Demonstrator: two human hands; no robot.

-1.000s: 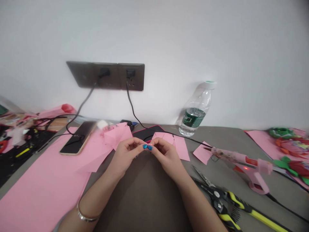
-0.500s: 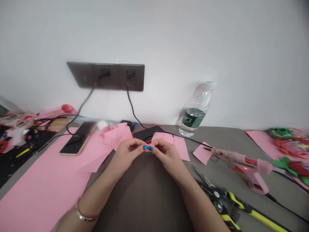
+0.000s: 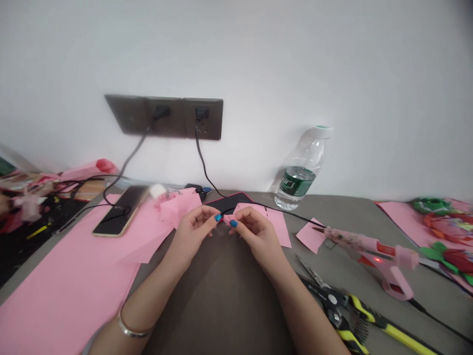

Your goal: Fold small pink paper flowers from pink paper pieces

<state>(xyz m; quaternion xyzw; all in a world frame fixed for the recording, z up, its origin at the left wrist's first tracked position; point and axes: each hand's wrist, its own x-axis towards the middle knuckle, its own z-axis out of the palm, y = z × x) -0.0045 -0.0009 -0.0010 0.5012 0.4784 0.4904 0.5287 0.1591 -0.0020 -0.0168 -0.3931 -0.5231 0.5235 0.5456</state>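
A small pink paper piece (image 3: pixel 228 218) is held between my two hands over the middle of the table. My left hand (image 3: pixel 194 234) is closed, thumb against curled fingers, at the piece's left edge; the exact contact is too small to see. On the other side, my right hand (image 3: pixel 258 234) pinches it between thumb and fingers. Just behind the hands lie a cut pink paper sheet (image 3: pixel 279 227) and a dark, red-edged flat object (image 3: pixel 240 198), partly hidden.
Large pink sheets (image 3: pixel 81 276) and a phone (image 3: pixel 118 212) lie left. A water bottle (image 3: pixel 299 172) stands by the wall. At right are a pink glue gun (image 3: pixel 384 256) with its light on, black-yellow pliers (image 3: pixel 336 301) and a small pink square (image 3: pixel 310 236). Cables run from the socket panel (image 3: pixel 166 117).
My fingertips have drawn slightly apart, and more of the small pink paper piece shows between them. The things on the table have stayed in place.
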